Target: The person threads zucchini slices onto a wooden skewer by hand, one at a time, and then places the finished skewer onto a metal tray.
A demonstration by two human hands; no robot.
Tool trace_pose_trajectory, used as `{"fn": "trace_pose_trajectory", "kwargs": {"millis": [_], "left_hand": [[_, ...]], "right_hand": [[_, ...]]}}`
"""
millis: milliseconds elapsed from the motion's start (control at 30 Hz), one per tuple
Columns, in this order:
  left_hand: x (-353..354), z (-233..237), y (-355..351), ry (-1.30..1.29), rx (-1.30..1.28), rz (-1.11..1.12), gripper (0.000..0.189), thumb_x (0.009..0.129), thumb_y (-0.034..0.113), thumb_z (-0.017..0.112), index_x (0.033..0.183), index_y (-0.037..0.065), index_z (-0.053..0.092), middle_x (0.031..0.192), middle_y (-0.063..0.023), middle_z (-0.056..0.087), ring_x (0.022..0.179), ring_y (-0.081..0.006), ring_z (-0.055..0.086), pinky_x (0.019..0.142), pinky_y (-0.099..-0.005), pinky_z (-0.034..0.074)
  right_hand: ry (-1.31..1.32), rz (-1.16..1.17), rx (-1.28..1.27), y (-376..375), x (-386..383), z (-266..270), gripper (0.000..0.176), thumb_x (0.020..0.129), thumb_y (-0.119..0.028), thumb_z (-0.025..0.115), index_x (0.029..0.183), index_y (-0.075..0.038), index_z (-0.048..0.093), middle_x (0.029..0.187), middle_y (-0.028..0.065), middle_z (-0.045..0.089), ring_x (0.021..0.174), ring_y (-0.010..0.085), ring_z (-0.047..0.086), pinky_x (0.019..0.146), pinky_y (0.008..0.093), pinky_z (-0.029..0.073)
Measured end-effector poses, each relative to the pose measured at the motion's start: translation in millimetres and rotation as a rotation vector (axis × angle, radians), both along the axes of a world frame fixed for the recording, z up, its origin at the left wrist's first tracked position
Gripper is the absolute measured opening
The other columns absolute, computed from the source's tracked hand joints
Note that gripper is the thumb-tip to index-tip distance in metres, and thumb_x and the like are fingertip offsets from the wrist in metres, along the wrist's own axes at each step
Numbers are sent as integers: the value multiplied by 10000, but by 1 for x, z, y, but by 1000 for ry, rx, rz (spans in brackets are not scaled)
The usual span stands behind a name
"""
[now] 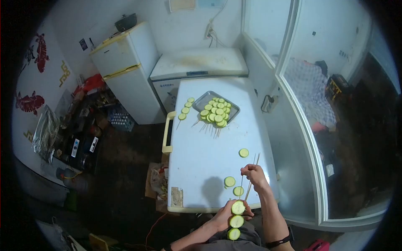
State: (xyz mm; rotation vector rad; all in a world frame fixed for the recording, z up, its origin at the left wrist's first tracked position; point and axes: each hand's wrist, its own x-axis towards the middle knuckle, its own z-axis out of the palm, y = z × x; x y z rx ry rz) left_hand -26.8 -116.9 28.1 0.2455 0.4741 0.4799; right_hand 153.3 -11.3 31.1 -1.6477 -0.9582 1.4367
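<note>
Left grip [223, 216] on skewered round green slices [236, 221]

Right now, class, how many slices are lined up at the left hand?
3: top slice by the left hand, middle slice, bottom slice. Others may be hidden.

Left hand [223, 216] half behind zucchini slices [238, 208]

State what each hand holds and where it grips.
Right hand pinches thin skewers near mid-length. Left hand grips a row of green slices from the side.
</note>
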Motion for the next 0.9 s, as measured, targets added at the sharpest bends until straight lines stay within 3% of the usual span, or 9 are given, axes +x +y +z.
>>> {"fn": "trace_pose_trajectory", "kwargs": {"millis": [267,333,433,500,567,633,700,800,900], "left_hand": [[6,-6,-5,-88,-76,-75,487,1052,372,243,1143,9,555,1120,-152,639,1069,-270,643,964,-401,532],[11,-9,-6,-97,-80,-110,513,1058,400,238,1178,9,548,1162,-156,627,1072,-267,641,967,-396,528],[15,-9,3,-74,-135,-144,532,1057,428,247,1190,18,558,1149,-175,649,1062,-288,652,981,-393,509],[22,-68,27,427,161,-65,509,1060,446,314,1159,19,573,1113,-160,663,999,-281,666,897,-385,528],[24,-118,76,873,633,43,304,1029,316,484,1105,42,593,1051,-133,668,919,-268,673,816,-383,531],[30,-155,136,1235,1090,293,167,960,199,578,1044,57,599,959,-126,669,819,-291,664,753,-407,521],[42,-145,182,1311,1104,319,175,889,160,631,1023,57,586,969,-148,632,848,-326,642,765,-440,506],[50,-172,230,1411,1215,273,220,866,168,675,1027,52,583,1012,-173,624,927,-352,624,804,-461,499],[53,-171,241,1440,1282,-19,287,845,186,713,1065,50,589,1043,-202,614,998,-379,603,863,-480,498]], "right_hand": [[32,-80,11,-26,-4,0,213,957,-218,636,815,-61,619,704,-15,551,602,61,436,530,240,364],[227,-149,-11,-37,2,3,197,972,-210,622,848,-58,605,697,-9,550,570,61,426,509,230,346],[296,-164,-29,-52,11,7,174,1005,-213,582,930,-57,568,675,26,573,543,73,419,488,228,314],[347,-139,-28,-63,22,3,160,1026,-212,548,988,-57,548,669,48,585,524,82,405,489,238,304],[341,-179,-27,-73,30,1,178,1023,-231,561,1000,-55,555,679,40,590,524,74,410,486,234,306],[376,-211,-32,-84,42,-11,186,1019,-247,575,1018,-60,574,684,33,595,522,63,403,491,227,308],[334,-246,-60,-93,51,-7,181,1021,-246,572,1016,-66,580,687,35,596,524,63,401,491,226,307],[291,-290,-89,-107,66,-15,174,1029,-251,562,1006,-81,592,673,36,598,512,62,401,483,226,306],[228,-337,-89,-115,77,-18,172,1029,-251,562,1011,-84,597,639,28,602,488,56,418,460,228,302]]}}
